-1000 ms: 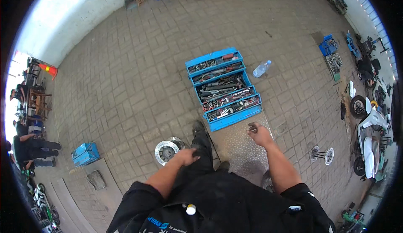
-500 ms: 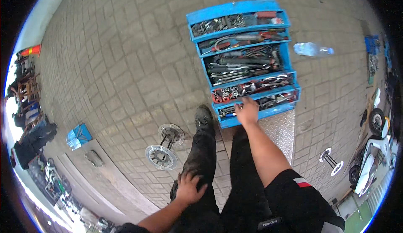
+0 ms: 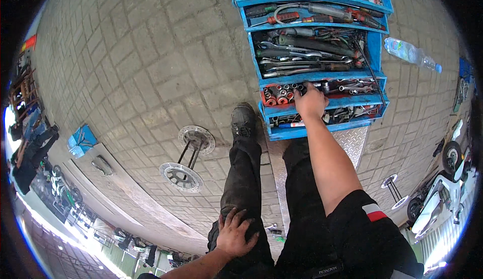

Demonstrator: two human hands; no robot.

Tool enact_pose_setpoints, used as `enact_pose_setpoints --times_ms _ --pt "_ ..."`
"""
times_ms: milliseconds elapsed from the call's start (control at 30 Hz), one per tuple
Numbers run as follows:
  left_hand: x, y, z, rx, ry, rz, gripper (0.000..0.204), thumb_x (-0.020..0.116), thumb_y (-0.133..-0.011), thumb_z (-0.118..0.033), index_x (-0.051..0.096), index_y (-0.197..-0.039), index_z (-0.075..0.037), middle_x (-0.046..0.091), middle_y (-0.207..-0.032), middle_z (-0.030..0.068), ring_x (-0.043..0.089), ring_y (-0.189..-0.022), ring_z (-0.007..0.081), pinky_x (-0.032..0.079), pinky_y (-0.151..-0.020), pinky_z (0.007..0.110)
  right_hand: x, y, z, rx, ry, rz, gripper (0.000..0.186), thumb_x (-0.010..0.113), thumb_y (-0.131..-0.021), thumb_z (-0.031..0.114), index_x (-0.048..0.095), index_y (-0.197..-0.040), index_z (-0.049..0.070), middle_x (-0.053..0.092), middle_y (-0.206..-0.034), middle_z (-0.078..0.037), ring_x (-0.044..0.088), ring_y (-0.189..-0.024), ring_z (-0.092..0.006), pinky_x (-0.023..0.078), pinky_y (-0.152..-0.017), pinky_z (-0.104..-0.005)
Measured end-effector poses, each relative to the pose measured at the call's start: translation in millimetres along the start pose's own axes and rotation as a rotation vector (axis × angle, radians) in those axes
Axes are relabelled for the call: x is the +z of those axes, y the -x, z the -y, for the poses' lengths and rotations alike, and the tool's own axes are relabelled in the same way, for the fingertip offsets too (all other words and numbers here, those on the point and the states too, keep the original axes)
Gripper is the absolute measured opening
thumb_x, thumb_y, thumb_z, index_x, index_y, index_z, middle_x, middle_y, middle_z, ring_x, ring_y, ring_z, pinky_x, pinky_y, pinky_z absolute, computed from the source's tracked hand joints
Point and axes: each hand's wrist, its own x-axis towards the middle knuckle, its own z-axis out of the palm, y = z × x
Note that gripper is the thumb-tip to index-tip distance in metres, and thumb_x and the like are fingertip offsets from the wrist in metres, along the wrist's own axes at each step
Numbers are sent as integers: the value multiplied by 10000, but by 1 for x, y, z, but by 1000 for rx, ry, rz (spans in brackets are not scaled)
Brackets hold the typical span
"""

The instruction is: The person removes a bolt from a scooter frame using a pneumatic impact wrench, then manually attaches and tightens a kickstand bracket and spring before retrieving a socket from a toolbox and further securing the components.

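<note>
My right hand (image 3: 312,103) reaches into a narrow tray of the blue cantilever toolbox (image 3: 322,133), its fingers curled down among the sockets (image 3: 284,97). What they hold, if anything, is hidden beneath them. Beside those fingers lie a chrome piece and, further right, several wrenches (image 3: 354,87). On my left thigh rests my left hand (image 3: 236,232), fingers spread and holding nothing. Deeper in the toolbox, larger spanners (image 3: 302,52) fill the middle bin, and screwdrivers (image 3: 287,18) lie in the tray behind it.
A clear plastic bottle (image 3: 410,52) lies right of the toolbox. To my left stands a pair of discs joined by rods (image 3: 182,177); a similar one (image 3: 395,192) is at the right. A small blue box (image 3: 82,140) sits far left, and a white motorcycle (image 3: 443,193) far right.
My right hand has gone from the nearest tray to the socket tray behind it. My left hand stays on the thigh. The view has shifted, putting the toolbox higher.
</note>
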Motion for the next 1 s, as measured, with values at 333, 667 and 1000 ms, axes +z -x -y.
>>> enact_pose_setpoints --times_ms 333,667,1000 --pt "-8 0 7 -8 -27 66 515 573 -808 -466 537 -1226 -168 354 -1395 139 203 -1357 367 82 -1081 612 9 7 -4 -74 -55 -182 353 676 -739 333 632 -1040 153 598 -1063 -71 541 -1040 -284 367 -915 -482" --pt "-6 -1 13 2 -56 83 516 594 -796 -458 538 -1223 -173 353 -1399 135 224 -1346 367 89 -1085 605 20 10 0 -261 -35 -351 294 699 -708 328 657 -938 149 539 -1028 -69 490 -1011 -303 357 -908 -489" --pt "-4 -2 11 -2 -62 93 524 601 -791 -457 540 -1217 -157 360 -1390 135 230 -1343 365 97 -1081 609 14 11 7 -227 23 -230 244 678 -748 316 681 -921 144 534 -1048 -64 479 -1021 -295 364 -896 -486"
